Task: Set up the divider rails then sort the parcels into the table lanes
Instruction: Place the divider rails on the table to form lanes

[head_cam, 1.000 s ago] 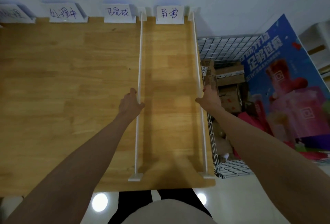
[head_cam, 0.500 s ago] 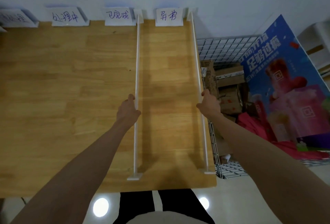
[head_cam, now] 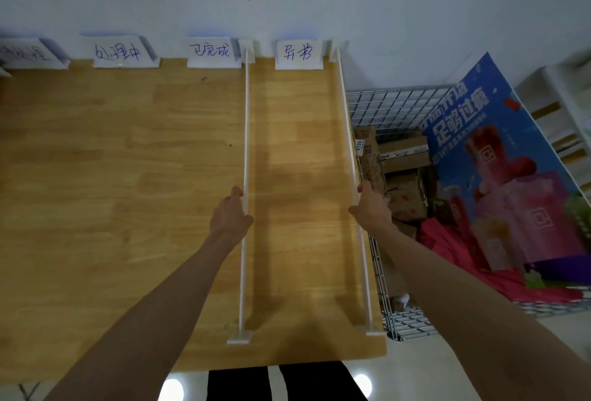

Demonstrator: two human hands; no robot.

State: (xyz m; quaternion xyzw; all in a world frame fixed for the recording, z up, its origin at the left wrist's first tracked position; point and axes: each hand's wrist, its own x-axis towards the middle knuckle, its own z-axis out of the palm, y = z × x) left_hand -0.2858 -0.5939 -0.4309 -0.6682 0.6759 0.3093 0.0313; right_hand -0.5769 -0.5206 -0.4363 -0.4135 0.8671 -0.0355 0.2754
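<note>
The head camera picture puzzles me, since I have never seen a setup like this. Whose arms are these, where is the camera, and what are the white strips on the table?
There is no machine here. A person wears a wide-angle camera on the head, so you look forward and down along their own bare arms.

The surface is a wooden table against a wall. Two thin white divider rails run from the near edge to the far edge, each on small white feet. The left hand grips the left rail; the right hand grips the right rail, which runs along the table's right edge. The strip between them forms one lane.

Four handwritten label cards stand at the far edge. Beside the table, a wire basket holds cardboard parcels, none sorted yet.
</note>
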